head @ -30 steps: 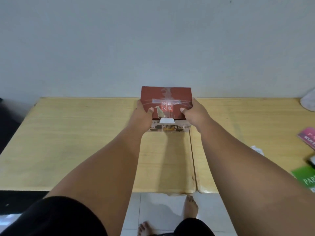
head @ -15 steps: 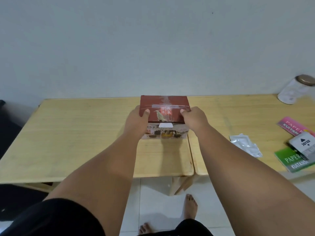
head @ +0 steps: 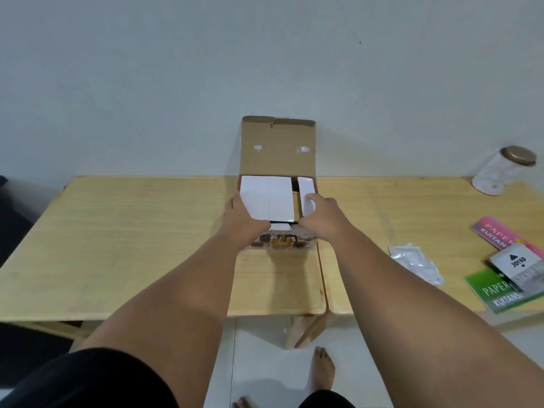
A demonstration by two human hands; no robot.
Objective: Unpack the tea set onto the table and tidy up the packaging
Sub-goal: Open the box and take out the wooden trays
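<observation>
Open tea set box (head: pixel 278 245), white inner boxes (head: pixel 268 200)

Both your arms reach straight forward, bare to the elbows. Your left hand (head: pixel 243 214) lies palm-down with fingers extended; your right hand (head: pixel 319 212) curls loosely, fingers bent.

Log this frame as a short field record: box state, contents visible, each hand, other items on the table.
box: tea set box on the wooden table, lid flap raised upright
contents visible: large white inner box and narrow white inner box; no tea ware exposed
left hand: left hand at the large inner box's left edge
right hand: right hand, fingers on the narrow inner box
other items: bronze-lidded jar, clear plastic wrapper, pink paper booklet, green paper booklet, Joyko pack
</observation>
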